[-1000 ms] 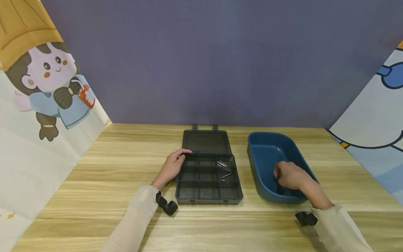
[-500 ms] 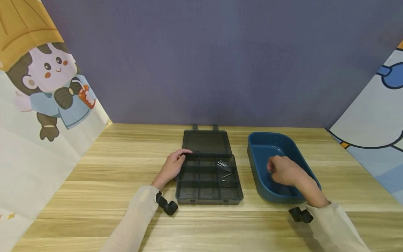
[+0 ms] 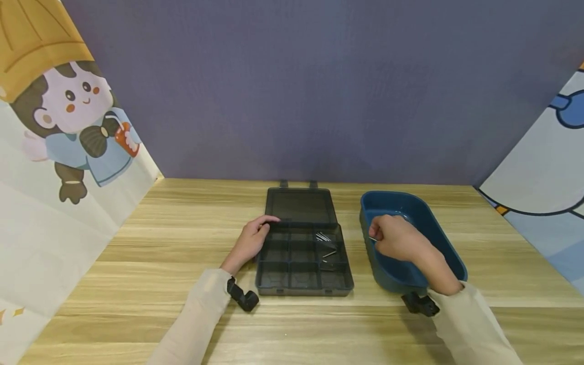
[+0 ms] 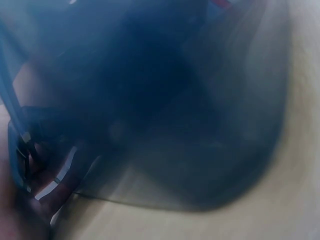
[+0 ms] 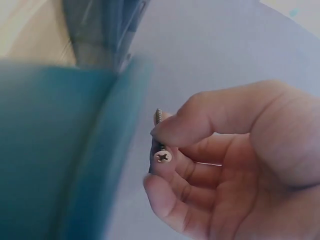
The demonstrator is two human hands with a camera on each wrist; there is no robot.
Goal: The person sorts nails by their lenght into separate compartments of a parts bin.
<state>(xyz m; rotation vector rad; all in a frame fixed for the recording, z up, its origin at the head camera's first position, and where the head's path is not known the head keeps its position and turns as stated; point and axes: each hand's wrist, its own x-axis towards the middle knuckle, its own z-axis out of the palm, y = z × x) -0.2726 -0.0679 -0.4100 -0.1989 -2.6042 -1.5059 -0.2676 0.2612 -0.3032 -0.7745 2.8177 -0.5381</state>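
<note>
In the head view, my left hand [image 3: 248, 241] rests against the left side of a dark translucent compartment box [image 3: 303, 292], its index finger lying along the far left corner by the hinge. The box's lid [image 3: 300, 205] lies open behind it. Several silvery screws [image 3: 322, 236] lie in the far right compartment, and one more [image 3: 329, 253] in the middle right one. My right hand [image 3: 401, 241] is above the left rim of a blue basin [image 3: 438, 238]. In the right wrist view, its thumb and fingers pinch a cross-head screw [image 5: 162, 156]. The left wrist view is mostly blurred box plastic.
The wooden table [image 3: 137, 274] ends at a grey-purple panel [image 3: 319, 91] at the back. Printed cartoon sheets stand at the left [image 3: 82, 116] and right. A strip of table separates the box from the basin.
My right hand has moved left and up from inside the basin to its left rim, carrying the screw. My left hand and the box stay where they were.
</note>
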